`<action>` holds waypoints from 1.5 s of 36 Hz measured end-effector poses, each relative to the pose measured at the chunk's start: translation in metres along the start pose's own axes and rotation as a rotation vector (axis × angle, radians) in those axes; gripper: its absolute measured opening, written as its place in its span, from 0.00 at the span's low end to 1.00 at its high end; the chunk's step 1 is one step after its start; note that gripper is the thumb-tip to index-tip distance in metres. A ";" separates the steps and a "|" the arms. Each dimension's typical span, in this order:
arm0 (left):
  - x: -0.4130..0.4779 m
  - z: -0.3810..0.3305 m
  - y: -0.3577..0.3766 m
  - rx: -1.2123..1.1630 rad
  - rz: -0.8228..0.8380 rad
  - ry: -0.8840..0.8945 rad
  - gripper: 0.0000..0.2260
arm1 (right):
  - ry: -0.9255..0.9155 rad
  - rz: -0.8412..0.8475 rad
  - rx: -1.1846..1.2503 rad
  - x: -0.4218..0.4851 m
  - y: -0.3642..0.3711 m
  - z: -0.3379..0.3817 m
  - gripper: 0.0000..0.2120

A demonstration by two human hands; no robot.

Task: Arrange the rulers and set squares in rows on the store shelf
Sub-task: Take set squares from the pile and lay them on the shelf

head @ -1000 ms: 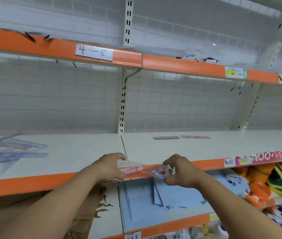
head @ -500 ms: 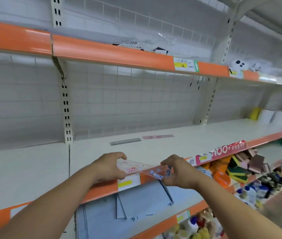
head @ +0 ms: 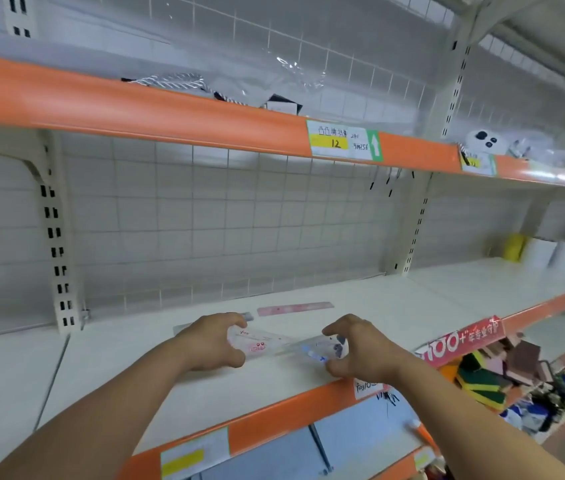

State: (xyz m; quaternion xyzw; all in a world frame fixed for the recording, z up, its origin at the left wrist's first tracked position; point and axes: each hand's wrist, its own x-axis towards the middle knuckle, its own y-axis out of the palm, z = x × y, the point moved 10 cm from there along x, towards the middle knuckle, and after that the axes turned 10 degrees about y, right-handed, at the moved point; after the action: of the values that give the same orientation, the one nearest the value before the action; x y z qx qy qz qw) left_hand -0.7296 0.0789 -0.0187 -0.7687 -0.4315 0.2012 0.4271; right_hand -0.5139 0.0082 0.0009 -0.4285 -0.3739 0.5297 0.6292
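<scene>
Middle shelf (head: 128, 362) of a store rack, seen from above the hands. The left hand (head: 210, 342) curls its fingers and thumb round the left end of a clear red-printed ruler (head: 262, 342). The right hand (head: 366, 353) pinches the right end of a clear blue-printed piece (head: 321, 348) between arched fingers and thumb; whether this is a ruler or a set square cannot be told. The two clear items overlap between the hands, low over the white board near its orange strip (head: 274, 415); contact with the board cannot be judged. Behind them lie a pink ruler (head: 295, 309) and a grey ruler (head: 248, 316), partly hidden by the left hand. A price label (head: 343, 143) marks the upper shelf (head: 135, 102).
</scene>
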 end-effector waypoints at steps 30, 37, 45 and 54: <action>0.055 -0.064 0.100 0.012 -0.100 -0.369 0.25 | -0.340 0.273 -0.105 0.101 -0.004 -0.141 0.30; 0.051 -0.067 0.112 0.136 0.029 -0.460 0.28 | -0.351 0.323 -0.096 0.103 0.006 -0.148 0.30; 0.048 -0.068 0.114 0.175 0.056 -0.461 0.30 | -0.343 0.328 -0.107 0.105 0.013 -0.150 0.31; 0.046 -0.063 0.114 0.176 0.063 -0.457 0.34 | -0.315 0.347 -0.133 0.108 0.020 -0.151 0.29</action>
State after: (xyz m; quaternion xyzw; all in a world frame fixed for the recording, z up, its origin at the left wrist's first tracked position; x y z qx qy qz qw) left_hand -0.6058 0.0573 -0.0755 -0.6761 -0.4737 0.4199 0.3772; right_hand -0.3638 0.0944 -0.0690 -0.4389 -0.4221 0.6643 0.4334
